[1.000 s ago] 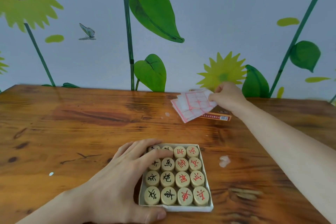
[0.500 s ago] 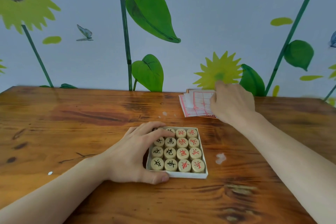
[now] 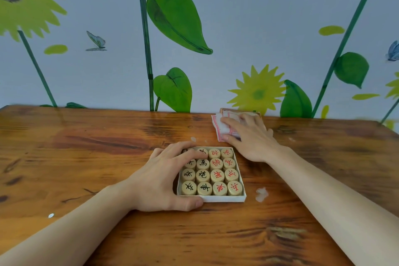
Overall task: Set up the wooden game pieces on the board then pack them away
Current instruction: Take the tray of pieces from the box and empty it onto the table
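The fingers of the left hand [image 3: 159,181] were curved over the far left corner of the white box [image 3: 224,199], their tips lying on the top-left pieces, while the thumb pressed along the box's near edge. So that hand gripped the box from its left side, wrist and bare forearm trailing back toward the near left of the table.

The right hand [image 3: 250,136] lay flat, fingers straight and slightly spread, pressing down on the folded paper board [image 3: 218,127], a white sheet with red lines. Under the sheet's far edge a thin box lid or packet [image 3: 237,111] showed, brownish; I could not tell what it was.

Inside the box sat the wooden game pieces [image 3: 216,176], round discs packed in 4 rows of 4. The 2 left columns carried black characters, the 2 right columns red ones. The far-left disc was mostly hidden by fingers.

The box rested on the wooden table [image 3: 86,157], near its middle, with the folded board just beyond it to the right, close to the wall. A small white scrap [image 3: 261,194] lay just right of the box, another white fleck [image 3: 51,215] well off to the left. Behind stood a wall [image 3: 237,28] painted with green leaves, sunflowers and butterflies.
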